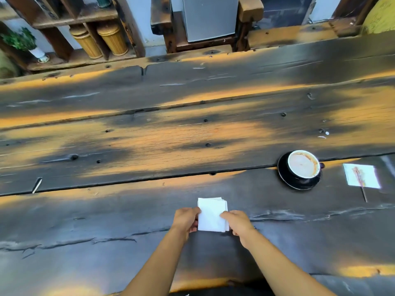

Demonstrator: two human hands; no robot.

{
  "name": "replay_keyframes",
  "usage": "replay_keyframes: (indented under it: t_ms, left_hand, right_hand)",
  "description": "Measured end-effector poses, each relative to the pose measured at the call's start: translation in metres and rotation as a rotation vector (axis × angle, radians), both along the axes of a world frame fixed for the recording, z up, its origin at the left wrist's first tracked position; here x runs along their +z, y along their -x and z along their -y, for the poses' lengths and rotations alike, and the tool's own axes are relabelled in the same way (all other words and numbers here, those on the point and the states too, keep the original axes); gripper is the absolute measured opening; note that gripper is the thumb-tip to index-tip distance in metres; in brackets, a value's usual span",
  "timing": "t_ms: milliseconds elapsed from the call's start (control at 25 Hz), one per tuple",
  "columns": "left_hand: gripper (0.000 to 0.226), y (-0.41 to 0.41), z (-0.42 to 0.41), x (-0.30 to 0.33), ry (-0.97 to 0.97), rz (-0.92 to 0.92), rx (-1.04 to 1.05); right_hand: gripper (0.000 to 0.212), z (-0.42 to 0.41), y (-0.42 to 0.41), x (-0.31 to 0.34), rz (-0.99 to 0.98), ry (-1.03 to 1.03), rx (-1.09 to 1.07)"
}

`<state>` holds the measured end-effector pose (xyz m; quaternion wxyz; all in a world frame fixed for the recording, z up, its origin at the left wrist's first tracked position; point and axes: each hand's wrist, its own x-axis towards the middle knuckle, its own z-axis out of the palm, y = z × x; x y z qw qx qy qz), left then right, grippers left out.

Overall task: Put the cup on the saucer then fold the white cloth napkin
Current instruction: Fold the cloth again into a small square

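Dark scorched plank table (149, 133); black cup (303, 167) on black saucer (284, 178); left hand (185, 218), right hand (236, 222) pinching folded white cloth napkin (211, 214) edges.

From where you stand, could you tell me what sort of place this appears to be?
Probably a rustic café or tea house: a long, weathered dark wooden plank table, a used black cup with a white inside on its black saucer, and woven bamboo canisters on rough timber shelving.

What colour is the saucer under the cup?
Black, glossy. The saucer matches the cup's dark outside; the head view shows it clearly.
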<state>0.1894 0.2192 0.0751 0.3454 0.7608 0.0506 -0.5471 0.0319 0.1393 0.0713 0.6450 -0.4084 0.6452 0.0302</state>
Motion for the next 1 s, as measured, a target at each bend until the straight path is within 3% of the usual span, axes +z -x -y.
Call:
replay_keyframes:
  t_ms: [480, 600, 760, 1000]
  left_hand:
    - [0.015, 0.137, 0.092, 0.031, 0.131, 0.051, 0.112]
    - [0.016, 0.138, 0.12, 0.028, 0.12, 0.066, 0.072]
    - [0.019, 0.123, 0.159, 0.01, 0.091, 0.076, 0.024]
    - [0.022, 0.099, 0.198, -0.013, 0.053, 0.146, -0.027]
  right_hand:
    - [0.014, 0.129, 0.132, 0.017, 0.135, 0.088, 0.28]
    - [0.017, 0.153, 0.131, 0.015, 0.075, 0.18, 0.29]
    - [0.048, 0.176, 0.114, 0.01, -0.082, 0.31, 0.293]
    - [0.028, 0.195, 0.082, -0.018, -0.198, 0.369, 0.351]
